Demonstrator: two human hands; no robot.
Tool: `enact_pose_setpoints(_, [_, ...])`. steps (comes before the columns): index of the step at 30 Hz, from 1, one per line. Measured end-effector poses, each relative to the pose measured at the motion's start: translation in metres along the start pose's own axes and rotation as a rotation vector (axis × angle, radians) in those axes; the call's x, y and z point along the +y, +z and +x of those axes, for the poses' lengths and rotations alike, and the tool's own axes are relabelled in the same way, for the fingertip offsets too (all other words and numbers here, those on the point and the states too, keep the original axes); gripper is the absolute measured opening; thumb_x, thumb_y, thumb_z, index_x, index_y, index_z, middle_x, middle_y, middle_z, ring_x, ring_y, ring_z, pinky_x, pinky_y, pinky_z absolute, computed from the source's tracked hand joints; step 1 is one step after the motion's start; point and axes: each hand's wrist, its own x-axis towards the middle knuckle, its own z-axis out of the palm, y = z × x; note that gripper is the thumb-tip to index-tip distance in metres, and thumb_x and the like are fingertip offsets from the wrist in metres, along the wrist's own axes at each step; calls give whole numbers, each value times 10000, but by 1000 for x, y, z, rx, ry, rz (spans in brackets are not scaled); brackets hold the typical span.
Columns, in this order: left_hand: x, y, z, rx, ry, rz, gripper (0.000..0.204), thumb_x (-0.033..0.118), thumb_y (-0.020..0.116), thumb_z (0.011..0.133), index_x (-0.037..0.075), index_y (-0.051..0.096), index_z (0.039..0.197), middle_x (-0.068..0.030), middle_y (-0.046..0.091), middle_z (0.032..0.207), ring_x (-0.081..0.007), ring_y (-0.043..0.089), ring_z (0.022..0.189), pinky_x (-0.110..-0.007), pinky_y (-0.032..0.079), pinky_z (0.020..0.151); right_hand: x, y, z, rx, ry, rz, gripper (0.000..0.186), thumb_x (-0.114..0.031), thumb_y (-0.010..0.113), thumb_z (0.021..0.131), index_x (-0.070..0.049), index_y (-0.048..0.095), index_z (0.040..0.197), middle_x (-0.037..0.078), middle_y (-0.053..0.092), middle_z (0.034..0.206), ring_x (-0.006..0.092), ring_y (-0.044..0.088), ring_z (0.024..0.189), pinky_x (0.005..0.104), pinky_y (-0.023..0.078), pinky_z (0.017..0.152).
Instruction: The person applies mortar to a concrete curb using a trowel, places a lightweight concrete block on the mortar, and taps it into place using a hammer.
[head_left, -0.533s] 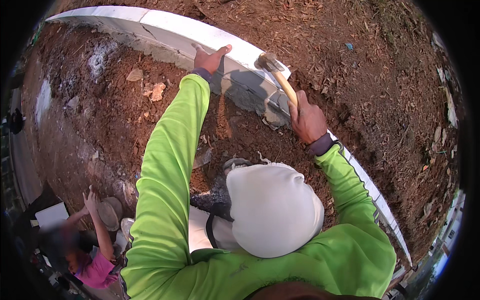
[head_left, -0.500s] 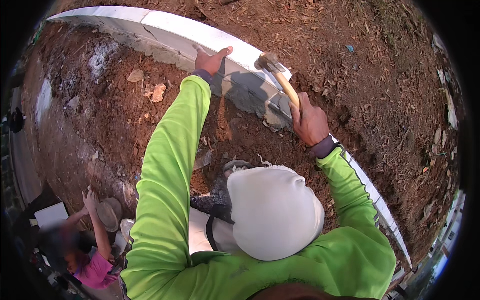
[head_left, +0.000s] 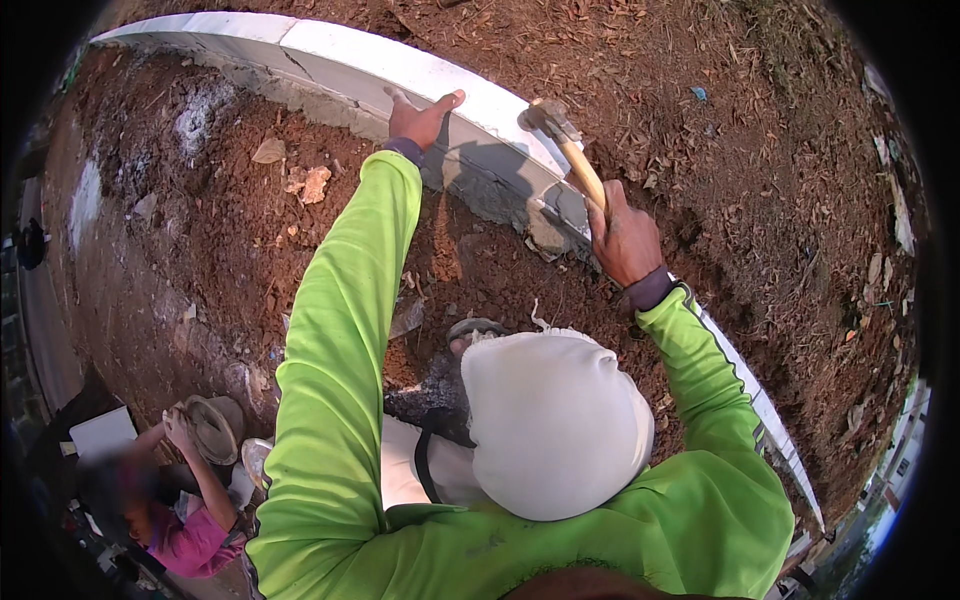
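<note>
A long row of white-topped concrete kerb blocks [head_left: 365,48] curves across the ground in front of me. My left hand [head_left: 418,120] rests against the kerb's near side and top edge, fingers and thumb spread, holding nothing. In my right hand [head_left: 628,238] is a hammer [head_left: 583,172], gripped by its pale wooden handle. The dirt-caked hammer head [head_left: 550,120] is over the top of the kerb, towards its far edge; whether it touches cannot be made out. Grey mortar [head_left: 480,198] lines the kerb's base.
Loose brown soil [head_left: 340,240] lies on the near side, leaf-strewn earth [head_left: 740,170] on the far side. My knee in pale cloth [head_left: 560,425] rises between my arms. At lower left, a person in a pink top [head_left: 190,540] reaches towards a grey round container [head_left: 214,430].
My right hand and the hammer have shifted slightly right. The left hand stays in place on the kerb. The other person's hands have lowered, and the grey container shows its opening more.
</note>
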Motion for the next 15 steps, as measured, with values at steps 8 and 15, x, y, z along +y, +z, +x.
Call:
enact_pose_setpoints(8, [14,-2,-5,-13,3,-47,1490,595,862,686,-166,-95,1539,-389,305,1554,-390,377,1460,-364,321,1191,-9,-9,37,29,-37,184,286,-285,564,1014,-52,522,1174,274,643,713,507,632,661,596,484,605])
enact_pose_setpoints(15, [11,-7,-5,-44,21,-50,1460,569,853,709,-176,-97,1530,-378,394,1508,-380,460,1407,-342,374,1153,-112,0,189,214,-368,406,273,-303,527,1033,-57,558,1147,280,650,744,512,646,711,590,496,642])
